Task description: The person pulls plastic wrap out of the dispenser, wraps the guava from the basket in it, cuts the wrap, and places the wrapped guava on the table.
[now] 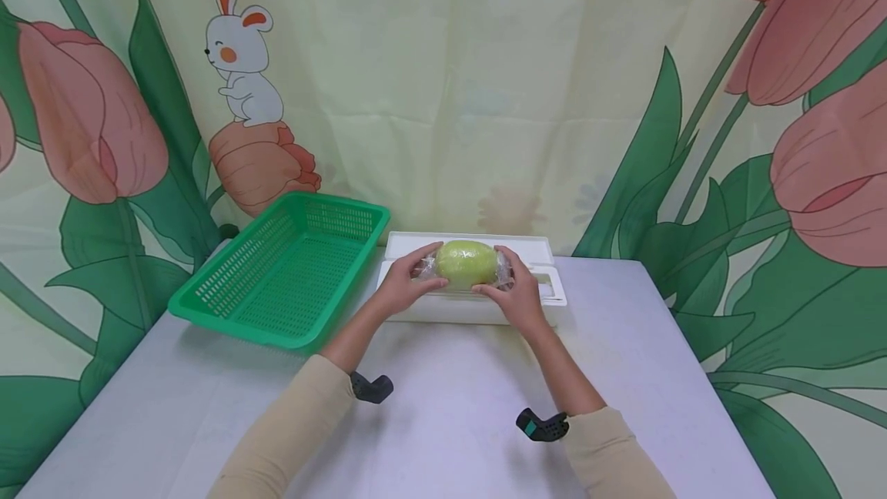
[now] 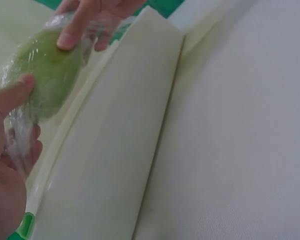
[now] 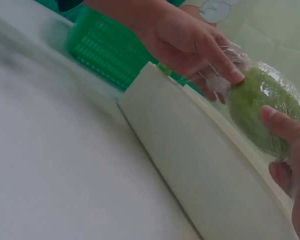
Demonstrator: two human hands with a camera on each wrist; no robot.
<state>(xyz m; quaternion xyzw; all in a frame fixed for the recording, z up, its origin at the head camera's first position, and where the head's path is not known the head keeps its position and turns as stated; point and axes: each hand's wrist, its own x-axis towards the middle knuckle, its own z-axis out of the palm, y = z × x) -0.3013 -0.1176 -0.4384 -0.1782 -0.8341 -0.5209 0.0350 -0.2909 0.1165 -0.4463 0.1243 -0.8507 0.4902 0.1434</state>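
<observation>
An oval, pale green fruit [image 1: 466, 263] wrapped in clear plastic film is held up between both hands. My left hand [image 1: 405, 282] grips its left end, thumb on the near side and fingers behind. At the other end my right hand [image 1: 521, 293] holds it the same way. Crumpled film [image 3: 217, 80] bunches out at the fruit's ends, partly covered by the fingers. Right behind and below the fruit stands a long white box [image 1: 443, 313] with its lid [image 1: 478, 240] raised at the back.
A green plastic basket [image 1: 312, 210] with slotted sides stands on the table's left, close to the white box. The white-covered table [image 1: 443, 406] ends at a printed curtain [image 1: 443, 83] behind. Dark wrist cameras [image 1: 543, 426] sit on both forearms.
</observation>
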